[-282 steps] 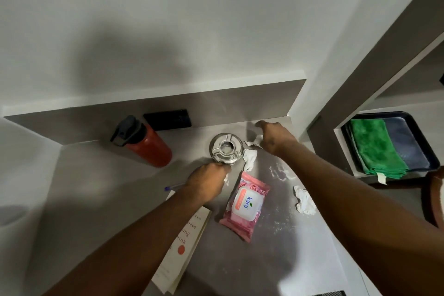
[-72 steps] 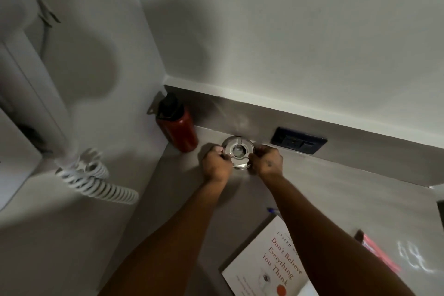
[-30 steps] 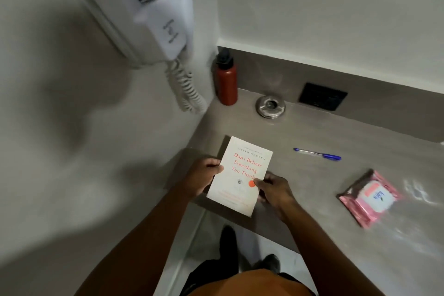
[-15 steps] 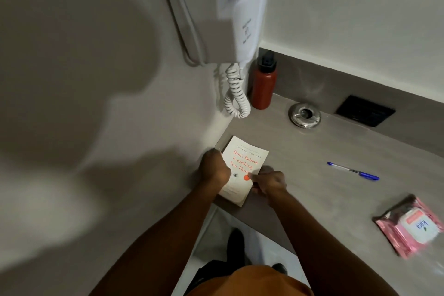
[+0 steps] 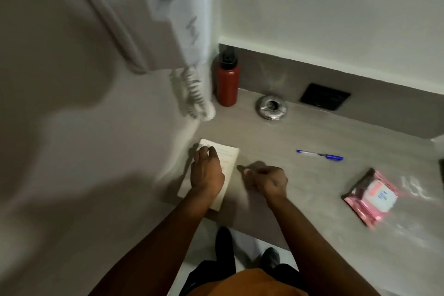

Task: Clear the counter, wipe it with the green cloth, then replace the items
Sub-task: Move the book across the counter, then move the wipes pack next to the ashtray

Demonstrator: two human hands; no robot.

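A white book (image 5: 228,158) lies flat at the counter's left end, against the side wall. My left hand (image 5: 207,170) rests on top of it, fingers bent over its cover. My right hand (image 5: 269,179) hovers just right of the book with loosely curled fingers and holds nothing. On the grey counter (image 5: 300,190) stand a red bottle (image 5: 227,84) in the back corner and a round metal ashtray (image 5: 271,106) beside it. A blue pen (image 5: 319,155) lies mid-counter, and a pink wipes pack (image 5: 371,198) lies to the right. The green cloth is out of view.
A white wall-mounted hair dryer (image 5: 168,14) with a coiled cord (image 5: 195,94) hangs over the left corner, above the book. A black socket (image 5: 324,96) sits in the backsplash. The counter's front edge runs just below my hands; the floor and my shoes (image 5: 269,257) show beneath.
The book has slid left against the wall and lies flat. My right hand has let go of it and drawn back to the right; my left hand now lies on top.
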